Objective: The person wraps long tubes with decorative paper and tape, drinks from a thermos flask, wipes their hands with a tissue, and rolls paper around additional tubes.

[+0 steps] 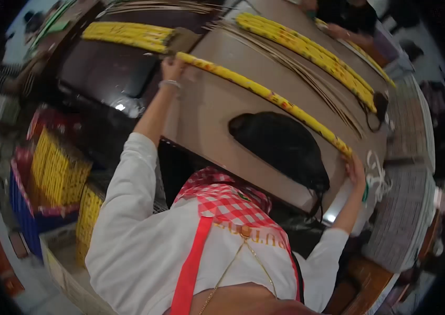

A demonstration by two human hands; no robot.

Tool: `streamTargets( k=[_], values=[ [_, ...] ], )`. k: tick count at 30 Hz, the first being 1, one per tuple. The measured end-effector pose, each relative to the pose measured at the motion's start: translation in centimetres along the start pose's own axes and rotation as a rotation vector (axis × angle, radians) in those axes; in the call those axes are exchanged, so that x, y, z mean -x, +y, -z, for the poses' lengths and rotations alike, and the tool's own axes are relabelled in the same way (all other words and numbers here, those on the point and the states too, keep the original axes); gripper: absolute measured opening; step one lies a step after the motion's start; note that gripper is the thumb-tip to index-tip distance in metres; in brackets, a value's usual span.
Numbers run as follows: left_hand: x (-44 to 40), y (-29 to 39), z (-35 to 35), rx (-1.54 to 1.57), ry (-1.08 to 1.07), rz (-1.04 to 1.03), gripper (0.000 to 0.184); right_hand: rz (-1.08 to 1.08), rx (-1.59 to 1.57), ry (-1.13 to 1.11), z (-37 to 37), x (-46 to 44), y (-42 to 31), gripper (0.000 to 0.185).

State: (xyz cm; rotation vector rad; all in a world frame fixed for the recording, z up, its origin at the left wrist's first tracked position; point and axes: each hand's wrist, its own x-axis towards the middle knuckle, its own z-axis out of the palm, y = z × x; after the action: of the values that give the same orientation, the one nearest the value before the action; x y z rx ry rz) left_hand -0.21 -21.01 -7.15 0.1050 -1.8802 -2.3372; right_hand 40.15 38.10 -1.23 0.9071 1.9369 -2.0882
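A long, thin yellow stick (269, 95) with a red and dark pattern stretches slantwise across the brown table. My left hand (172, 68) grips its far left end, near a row of similar yellow sticks (128, 34). At the stick's lower right end, the fingers of my right hand (356, 170) are closed around it, though partly hidden. Between my arms and the stick lies a black cloth bag (280, 144) with a cord. Thin wooden strips (306, 79) lie just beyond the stick.
Another row of yellow sticks (306, 50) lies farther back, near a co-worker's hand (338, 31). Crates at left hold bundled yellow sticks (57, 170). Stacks of paper (401, 220) stand at right, beside a white cord (377, 176). A dark phone-like slab (141, 76) lies at left.
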Motion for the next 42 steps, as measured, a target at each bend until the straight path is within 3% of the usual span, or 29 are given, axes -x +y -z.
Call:
streamTargets(
  k=[1, 2, 3, 5, 7, 13, 15, 16, 19, 25, 27, 29, 34, 36, 37, 39, 41, 42],
  values=[
    [4.8, 4.2, -2.2, -0.017, 0.071, 0.057, 0.041, -0.045, -0.057, 0.104, -0.6, 0.4, 0.4, 0.039],
    [2.8, 0.3, -0.3, -0.437, -0.051, -0.017, 0.046, 0.028, -0.061, 0.14, 0.3, -0.6, 1.7, 0.036],
    [4.6, -0.9, -0.4, -0.605, -0.063, -0.208, 0.05, 0.033, -0.164, 0.173, -1.0, 0.2, 1.0, 0.034],
    [10.3, 6.7, -1.6, -1.066, -0.327, -0.021, 0.054, 0.175, -0.334, 0.083, -0.3, 0.6, 1.2, 0.032],
    [11.7, 3.7, -0.5, -1.368, -0.37, -0.159, 0.058, 0.294, -0.419, 0.051, -1.1, 1.3, 0.9, 0.031],
    [12.8, 3.9, -0.7, -1.407, -0.343, -0.229, 0.057, 0.409, -0.522, -0.11, -7.5, -0.6, -4.0, 0.028],
    [13.0, 4.0, -0.8, -1.406, -0.321, -0.222, 0.056, 0.466, -0.445, 0.056, -9.0, -3.1, -5.6, 0.026],
    [13.2, 3.8, -0.9, -1.393, -0.3, -0.251, 0.056, 0.474, -0.432, 0.037, -10.2, -4.2, -7.0, 0.026],
    [13.5, 4.3, -0.9, -1.334, -0.244, -0.292, 0.056, 0.421, -0.468, -0.186, -15.5, -9.0, -11.7, 0.026],
    [13.5, 4.0, -1.0, -1.334, -0.213, -0.319, 0.056, 0.181, -0.425, -0.458, -33.0, -24.9, -17.5, 0.024],
    [13.3, 3.7, -1.0, -1.32, -0.226, -0.298, 0.056, -0.087, -0.473, -0.345, -40.7, -28.0, -18.9, 0.022],
    [13.4, 4.3, -1.0, -1.352, -0.236, -0.265, 0.056, -0.239, -0.472, -0.523, -45.8, -32.1, -19.2, 0.018],
    [13.1, 4.3, -1.0, -1.375, -0.237, -0.274, 0.058, -0.329, -0.234, -0.356, -56.5, -40.7, -21.0, 0.012],
    [13.1, 4.2, -1.0, -1.357, -0.258, -0.261, 0.059, -0.265, 0.012, -0.577, -58.9, -50.8, -18.9, 0.018],
    [13.0, 4.2, -1.0, -1.363, -0.271, -0.254, 0.059, -0.73, -0.159, -0.717, -60.1, -50.3, -19.9, 0.016],
    [13.3, 4.2, -1.0, -1.336, -0.23, -0.288, 0.059, -1.204, -0.36, -0.832, -62.1, -47.3, -22.0, 0.016],
    [13.3, 4.8, -1.0, -1.32, -0.251, -0.266, 0.058, -0.306, -0.079, -0.674, -64.4, -43.6, -21.7, 0.014],
    [13.2, 5.0, -1.0, -1.3, -0.258, -0.252, 0.058, -0.312, -0.11, -0.651, -65.3, -42.9, -20.9, 0.014]
  ],
)
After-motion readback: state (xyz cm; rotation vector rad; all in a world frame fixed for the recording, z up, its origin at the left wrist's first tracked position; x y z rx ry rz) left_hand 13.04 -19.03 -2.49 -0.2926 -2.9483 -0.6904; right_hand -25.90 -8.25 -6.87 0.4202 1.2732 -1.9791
